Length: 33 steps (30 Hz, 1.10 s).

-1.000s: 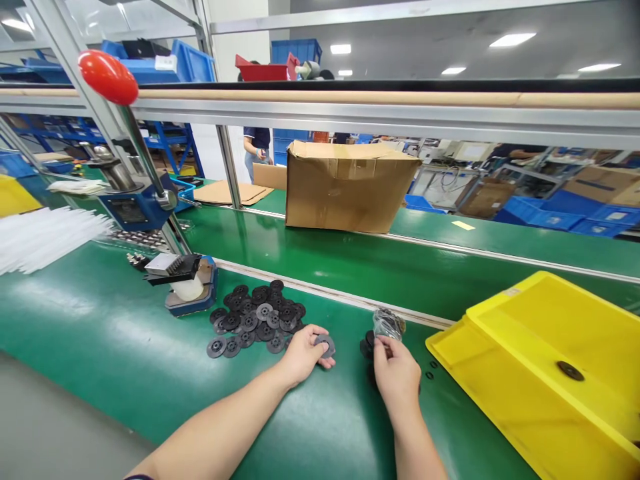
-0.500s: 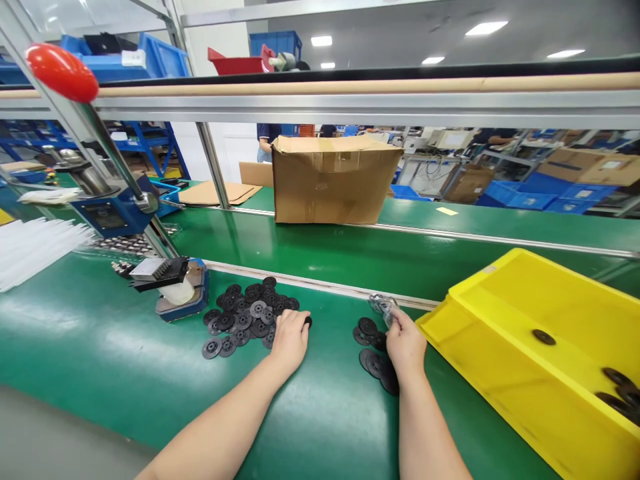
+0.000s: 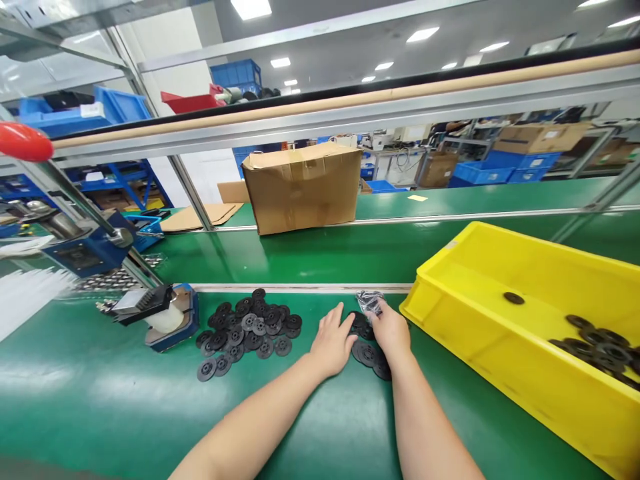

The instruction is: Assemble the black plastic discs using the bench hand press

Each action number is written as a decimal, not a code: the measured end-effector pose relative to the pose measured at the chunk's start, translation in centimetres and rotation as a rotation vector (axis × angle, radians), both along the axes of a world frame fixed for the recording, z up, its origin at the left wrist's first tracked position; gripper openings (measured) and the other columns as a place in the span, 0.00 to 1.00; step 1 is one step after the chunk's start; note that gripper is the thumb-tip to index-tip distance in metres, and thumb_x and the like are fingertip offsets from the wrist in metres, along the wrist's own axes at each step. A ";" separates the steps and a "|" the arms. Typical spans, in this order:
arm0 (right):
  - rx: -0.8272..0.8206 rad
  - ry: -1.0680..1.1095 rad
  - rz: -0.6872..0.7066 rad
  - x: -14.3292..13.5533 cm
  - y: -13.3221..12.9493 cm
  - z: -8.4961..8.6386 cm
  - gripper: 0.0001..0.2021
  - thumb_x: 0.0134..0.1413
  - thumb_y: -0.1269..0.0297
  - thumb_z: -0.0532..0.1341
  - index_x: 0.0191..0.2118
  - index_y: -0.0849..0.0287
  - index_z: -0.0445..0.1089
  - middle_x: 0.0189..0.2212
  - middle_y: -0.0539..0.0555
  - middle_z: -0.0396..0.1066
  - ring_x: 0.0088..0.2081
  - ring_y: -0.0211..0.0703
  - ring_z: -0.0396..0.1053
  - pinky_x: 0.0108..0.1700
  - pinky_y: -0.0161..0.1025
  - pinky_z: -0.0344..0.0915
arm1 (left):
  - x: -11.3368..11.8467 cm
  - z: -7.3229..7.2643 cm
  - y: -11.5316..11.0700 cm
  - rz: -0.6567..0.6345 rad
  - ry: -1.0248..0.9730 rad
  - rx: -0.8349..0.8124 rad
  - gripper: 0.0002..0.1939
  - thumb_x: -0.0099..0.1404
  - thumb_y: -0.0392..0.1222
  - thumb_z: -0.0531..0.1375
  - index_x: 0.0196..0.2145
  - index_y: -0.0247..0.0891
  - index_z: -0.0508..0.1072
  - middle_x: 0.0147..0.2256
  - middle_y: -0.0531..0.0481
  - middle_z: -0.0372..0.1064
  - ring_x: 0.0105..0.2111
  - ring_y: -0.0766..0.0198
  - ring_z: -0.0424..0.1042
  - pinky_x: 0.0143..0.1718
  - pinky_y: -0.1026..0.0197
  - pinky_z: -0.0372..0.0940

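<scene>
My left hand (image 3: 334,341) is over the green bench with its fingers spread, just left of a small cluster of black discs (image 3: 367,353). Its fingertips come close to those discs; whether they touch I cannot tell. My right hand (image 3: 393,333) is closed on a small clear plastic bag (image 3: 369,301) with shiny contents too small to name. That hand covers part of the small cluster. To the left lies a larger heap of black and grey slotted discs (image 3: 245,327), flat and overlapping.
A yellow bin (image 3: 465,333) holding several black discs stands at the right. On the left is a hand press with a red knob (image 3: 25,141) and a blue base (image 3: 175,337). A cardboard box (image 3: 305,190) sits behind, under a metal rail (image 3: 320,123).
My left hand has moved right, from the larger heap to beside the small cluster, and its fingers have spread. My right hand keeps the bag. The camera view has shifted and tilted.
</scene>
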State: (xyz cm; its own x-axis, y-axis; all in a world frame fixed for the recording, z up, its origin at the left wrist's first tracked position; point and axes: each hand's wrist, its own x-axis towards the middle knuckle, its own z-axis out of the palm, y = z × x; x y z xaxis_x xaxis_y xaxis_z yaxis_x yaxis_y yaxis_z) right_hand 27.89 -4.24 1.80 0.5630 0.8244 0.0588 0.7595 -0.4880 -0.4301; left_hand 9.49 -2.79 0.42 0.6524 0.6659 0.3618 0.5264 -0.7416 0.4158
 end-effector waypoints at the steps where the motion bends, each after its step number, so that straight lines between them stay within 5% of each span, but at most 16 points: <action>1: -0.024 -0.012 0.000 -0.1 0.0 0.2 0.26 0.60 0.56 0.57 0.62 0.58 0.61 0.37 0.63 0.76 0.41 0.55 0.74 0.41 0.42 0.66 | 0.7 0.1 0.4 -0.008 0.022 -0.008 0.25 0.68 0.43 0.53 0.62 0.42 0.59 0.67 0.40 0.45 0.64 0.46 0.52 0.60 0.40 0.55; 8: -0.123 -0.037 0.004 -0.5 0.2 0.6 0.23 0.60 0.56 0.54 0.60 0.57 0.62 0.38 0.64 0.75 0.40 0.55 0.74 0.39 0.43 0.67 | 0.4 -0.5 0.8 -0.054 -0.069 -0.047 0.16 0.67 0.37 0.54 0.52 0.42 0.71 0.55 0.45 0.68 0.58 0.54 0.62 0.59 0.45 0.58; 16: -0.122 -0.044 -0.053 -0.5 0.3 0.4 0.22 0.60 0.55 0.51 0.56 0.58 0.67 0.37 0.66 0.74 0.37 0.57 0.74 0.37 0.46 0.67 | -0.5 -0.2 0.3 -0.113 -0.165 -0.119 0.14 0.61 0.45 0.64 0.44 0.41 0.74 0.54 0.41 0.69 0.55 0.50 0.64 0.55 0.45 0.59; 23: -0.136 -0.086 -0.012 -0.3 0.6 0.4 0.21 0.59 0.55 0.51 0.52 0.56 0.71 0.36 0.66 0.75 0.34 0.56 0.73 0.34 0.46 0.67 | -1.3 -0.1 0.2 -0.074 -0.321 -0.191 0.10 0.68 0.40 0.54 0.40 0.38 0.75 0.39 0.42 0.76 0.44 0.56 0.71 0.49 0.53 0.63; 28: -0.107 -0.096 -0.034 -0.5 0.3 0.0 0.20 0.60 0.56 0.50 0.50 0.57 0.72 0.36 0.66 0.74 0.36 0.57 0.73 0.33 0.45 0.66 | -3.9 -0.2 -1.1 0.190 -0.718 -0.527 0.12 0.68 0.47 0.54 0.37 0.36 0.72 0.33 0.44 0.75 0.34 0.61 0.74 0.37 0.59 0.67; 33: -0.032 -0.051 -0.028 -0.4 0.2 -0.5 0.18 0.58 0.58 0.52 0.47 0.59 0.74 0.34 0.65 0.74 0.35 0.56 0.72 0.35 0.44 0.65 | -6.2 -0.4 -1.6 0.238 -1.004 -0.981 0.22 0.60 0.58 0.61 0.37 0.35 0.66 0.26 0.49 0.72 0.25 0.60 0.76 0.27 0.62 0.68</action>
State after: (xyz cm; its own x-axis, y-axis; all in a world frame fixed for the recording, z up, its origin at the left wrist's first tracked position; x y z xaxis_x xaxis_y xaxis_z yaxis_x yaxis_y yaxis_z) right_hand 27.47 -4.07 1.33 0.5830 0.8101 0.0613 0.7656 -0.5226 -0.3751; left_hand 3.27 -4.36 0.02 0.2378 0.9689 -0.0687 -0.2255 0.1238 0.9664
